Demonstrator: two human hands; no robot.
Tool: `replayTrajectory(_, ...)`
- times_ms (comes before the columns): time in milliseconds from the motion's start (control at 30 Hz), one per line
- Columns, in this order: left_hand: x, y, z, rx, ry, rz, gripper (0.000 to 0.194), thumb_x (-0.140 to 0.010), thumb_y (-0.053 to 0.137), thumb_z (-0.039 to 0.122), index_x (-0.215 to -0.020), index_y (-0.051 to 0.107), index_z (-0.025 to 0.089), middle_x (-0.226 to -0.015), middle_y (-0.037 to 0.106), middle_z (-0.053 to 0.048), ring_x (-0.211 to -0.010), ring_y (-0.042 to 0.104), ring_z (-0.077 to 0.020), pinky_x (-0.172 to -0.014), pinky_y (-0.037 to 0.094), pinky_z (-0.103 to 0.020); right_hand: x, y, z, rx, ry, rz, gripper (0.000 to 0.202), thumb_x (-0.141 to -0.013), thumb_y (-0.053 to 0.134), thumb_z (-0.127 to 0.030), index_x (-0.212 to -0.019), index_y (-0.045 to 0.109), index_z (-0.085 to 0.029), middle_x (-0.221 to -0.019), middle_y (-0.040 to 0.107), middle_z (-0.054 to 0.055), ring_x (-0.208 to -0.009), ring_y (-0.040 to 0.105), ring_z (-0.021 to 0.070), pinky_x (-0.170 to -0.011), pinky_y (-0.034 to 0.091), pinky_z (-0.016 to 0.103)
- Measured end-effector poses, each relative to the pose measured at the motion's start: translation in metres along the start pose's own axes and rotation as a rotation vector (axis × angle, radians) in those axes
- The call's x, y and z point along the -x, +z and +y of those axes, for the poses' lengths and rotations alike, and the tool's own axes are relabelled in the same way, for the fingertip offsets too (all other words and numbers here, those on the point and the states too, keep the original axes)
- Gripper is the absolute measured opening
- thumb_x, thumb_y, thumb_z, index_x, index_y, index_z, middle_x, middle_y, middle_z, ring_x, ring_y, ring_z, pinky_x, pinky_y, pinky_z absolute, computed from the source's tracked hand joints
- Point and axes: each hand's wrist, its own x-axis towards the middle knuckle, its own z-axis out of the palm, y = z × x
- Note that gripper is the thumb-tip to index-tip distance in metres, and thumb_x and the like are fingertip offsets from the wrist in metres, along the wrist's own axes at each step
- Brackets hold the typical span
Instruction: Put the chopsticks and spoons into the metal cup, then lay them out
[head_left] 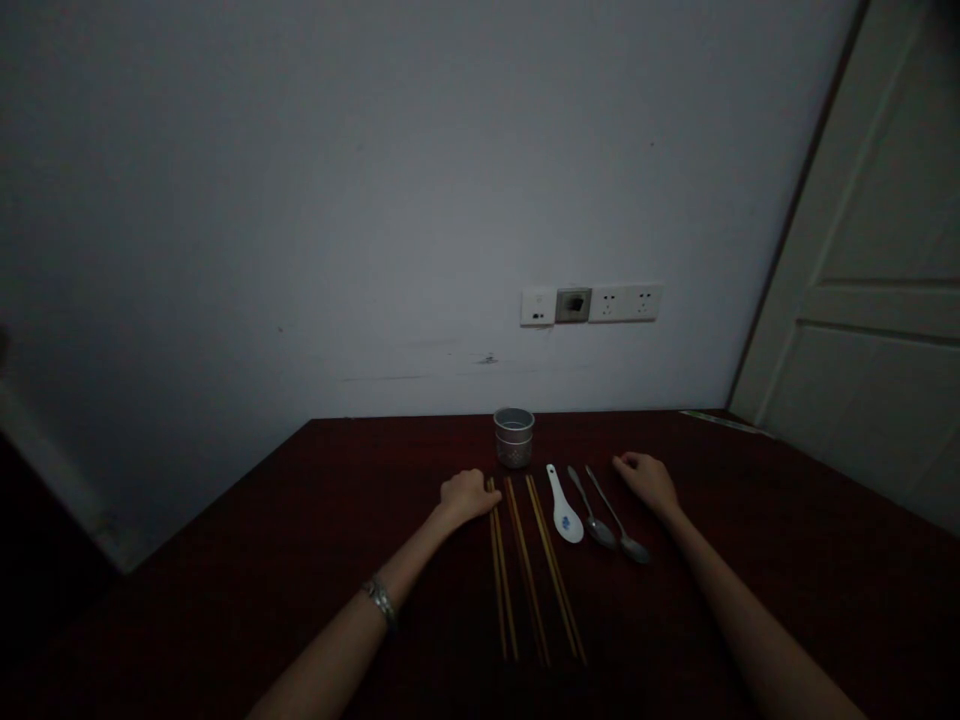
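Note:
Three pairs of chopsticks lie side by side on the dark red table: a left pair (502,590), a middle pair (529,570) and a right pair (555,570). My left hand (466,495) is closed beside the upper end of the left pair, its thumb at the sticks; whether it grips them is not clear. To their right lie a white spoon (568,522) with a blue mark and two metal spoons (600,532), (634,549). My right hand (648,482) rests on the table right of the spoons, fingers curled, holding nothing visible. A metal cup (514,438) stands behind the chopsticks.
The dark red table (360,460) meets a grey wall (375,200) at its back edge. Sockets and switches (625,303) are set in the wall above it. A pale door (877,300) stands at the right, and a thin strip (724,422) lies at the table's back right.

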Motion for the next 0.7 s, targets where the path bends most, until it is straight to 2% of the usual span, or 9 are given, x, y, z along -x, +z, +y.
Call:
replayTrajectory(233, 0.001, 0.003, 0.007, -0.054, 0.039, 0.015, 0.038, -0.07, 0.049, 0.044, -0.086, 0.066, 0.014, -0.091, 0.065, -0.018, -0.085, 0.061, -0.0299, -0.068, 0.046, -0.036, 0.003, -0.001, -0.001, -0.028, 0.015, -0.001, 0.034, -0.076, 0.041, -0.042, -0.071, 0.066, -0.019, -0.066, 0.065, 0.006, -0.064, 0.06, 0.0185, -0.054, 0.034, 0.023)
replayTrajectory(500, 0.0, 0.009, 0.013, -0.071, 0.063, 0.017, 0.034, -0.073, 0.044, 0.033, -0.088, 0.066, 0.01, -0.09, 0.065, -0.021, -0.085, 0.061, -0.0326, -0.067, 0.046, -0.041, 0.005, -0.004, -0.004, -0.027, 0.01, -0.005, 0.035, -0.076, 0.04, -0.042, -0.069, 0.065, -0.019, -0.064, 0.063, 0.005, -0.063, 0.059, 0.0179, -0.052, 0.033, 0.023)
replayTrajectory(700, 0.001, 0.01, 0.013, -0.023, 0.053, 0.041, 0.032, -0.071, 0.048, 0.033, -0.086, 0.066, 0.011, -0.089, 0.065, -0.019, -0.085, 0.061, -0.0318, -0.066, 0.047, -0.038, 0.002, -0.001, 0.0, -0.01, -0.028, 0.014, 0.034, -0.076, 0.04, -0.042, -0.066, 0.064, -0.019, -0.064, 0.063, 0.005, -0.063, 0.059, 0.0178, -0.054, 0.034, 0.023)
